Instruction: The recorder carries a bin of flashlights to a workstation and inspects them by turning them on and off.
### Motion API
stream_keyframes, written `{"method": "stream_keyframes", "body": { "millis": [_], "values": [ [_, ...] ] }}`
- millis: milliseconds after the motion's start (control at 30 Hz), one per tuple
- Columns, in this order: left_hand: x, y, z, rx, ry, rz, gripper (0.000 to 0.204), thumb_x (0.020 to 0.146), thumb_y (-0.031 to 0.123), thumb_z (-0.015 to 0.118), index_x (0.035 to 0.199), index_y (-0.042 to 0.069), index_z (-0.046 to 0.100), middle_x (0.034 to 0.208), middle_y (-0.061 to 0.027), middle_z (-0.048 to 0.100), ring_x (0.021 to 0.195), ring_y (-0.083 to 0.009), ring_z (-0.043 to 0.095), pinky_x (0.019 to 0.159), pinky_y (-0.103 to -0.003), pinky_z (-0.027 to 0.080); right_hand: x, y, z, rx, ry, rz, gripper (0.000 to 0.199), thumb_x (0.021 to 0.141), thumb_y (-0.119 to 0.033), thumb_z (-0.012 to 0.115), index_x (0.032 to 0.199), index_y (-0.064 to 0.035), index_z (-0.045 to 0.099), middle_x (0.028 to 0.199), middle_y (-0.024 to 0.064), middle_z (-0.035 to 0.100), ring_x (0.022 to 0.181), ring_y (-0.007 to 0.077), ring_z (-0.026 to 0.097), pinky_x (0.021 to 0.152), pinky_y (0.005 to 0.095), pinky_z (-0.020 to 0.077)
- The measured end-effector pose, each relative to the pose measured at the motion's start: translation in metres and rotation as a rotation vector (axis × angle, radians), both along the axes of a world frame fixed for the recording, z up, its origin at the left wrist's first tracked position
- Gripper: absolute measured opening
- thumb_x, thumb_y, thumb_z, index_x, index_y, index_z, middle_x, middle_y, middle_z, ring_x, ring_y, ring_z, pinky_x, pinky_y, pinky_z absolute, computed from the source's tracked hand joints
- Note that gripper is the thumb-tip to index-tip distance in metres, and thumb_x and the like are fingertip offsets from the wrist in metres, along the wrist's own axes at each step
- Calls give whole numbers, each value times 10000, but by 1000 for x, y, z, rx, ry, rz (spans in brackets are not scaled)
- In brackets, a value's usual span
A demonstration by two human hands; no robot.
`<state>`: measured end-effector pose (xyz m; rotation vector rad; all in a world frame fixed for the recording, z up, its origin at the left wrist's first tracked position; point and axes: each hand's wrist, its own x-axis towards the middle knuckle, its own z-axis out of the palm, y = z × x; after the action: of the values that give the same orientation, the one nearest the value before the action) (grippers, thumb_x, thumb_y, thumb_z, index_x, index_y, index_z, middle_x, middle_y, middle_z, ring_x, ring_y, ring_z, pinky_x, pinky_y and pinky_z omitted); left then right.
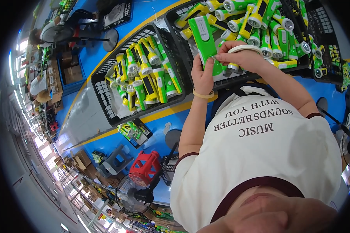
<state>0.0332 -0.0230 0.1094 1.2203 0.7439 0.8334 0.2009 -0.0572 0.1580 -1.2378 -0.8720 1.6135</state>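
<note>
My left hand [203,79] grips a green flashlight [203,35] with a white label panel, its thumb lying along the near end. My right hand [239,58] is beside it, fingertips pinched against the flashlight's side close to the left thumb. Whatever those fingertips hold is too small or hidden to make out. Under and beyond both hands is a large black plastic crate [181,46], filled with green-and-white and yellow-and-white flashlights [256,21] lying at many angles.
To the left, another black crate [101,101] holds several flashlights. A smaller black tray [144,132] with green pieces lies on the blue floor. Nearby are a red stool [146,167] and a standing fan [134,194]. Another black crate [326,37] stands at the right.
</note>
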Motion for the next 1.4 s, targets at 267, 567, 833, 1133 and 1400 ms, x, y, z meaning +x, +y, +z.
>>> {"method": "stream_keyframes", "body": {
  "millis": [267,567,833,1133,1400],
  "values": [
    [-37,11,9,-291,-436,76,368,887,146,484,1226,50,376,1091,-50,501,971,-145,501,830,-299,420,-41,24,5,63,-337,16,242,791,-260,651,809,-60,515,721,-30,507,644,40,440,548,196,350],
    [-73,38,-6,-280,-231,186,358,800,84,565,1107,5,397,975,-77,520,837,-149,550,718,-270,465,-85,55,-8,113,-512,67,171,807,-185,612,761,-50,517,686,-30,515,618,37,439,528,206,350],
    [-46,97,-43,-194,-104,385,198,786,111,586,917,-13,507,824,-75,568,695,-151,556,606,-260,457,-86,74,-44,313,-621,-290,170,809,-194,610,786,-35,555,684,-9,536,630,55,447,553,225,373],
    [-67,195,-84,831,1099,520,476,713,303,663,1002,-53,536,969,-232,559,889,-373,530,782,-438,419,26,16,-56,55,-507,-455,176,825,-213,608,816,-49,543,716,-21,544,674,48,488,618,204,401],
    [98,140,-152,1209,1263,-239,350,727,209,588,1027,41,524,957,-126,567,926,-316,552,778,-381,448,65,-30,-45,-10,-335,-452,185,820,-210,618,813,-39,547,754,-4,557,703,56,498,640,204,399]
  ]
}}
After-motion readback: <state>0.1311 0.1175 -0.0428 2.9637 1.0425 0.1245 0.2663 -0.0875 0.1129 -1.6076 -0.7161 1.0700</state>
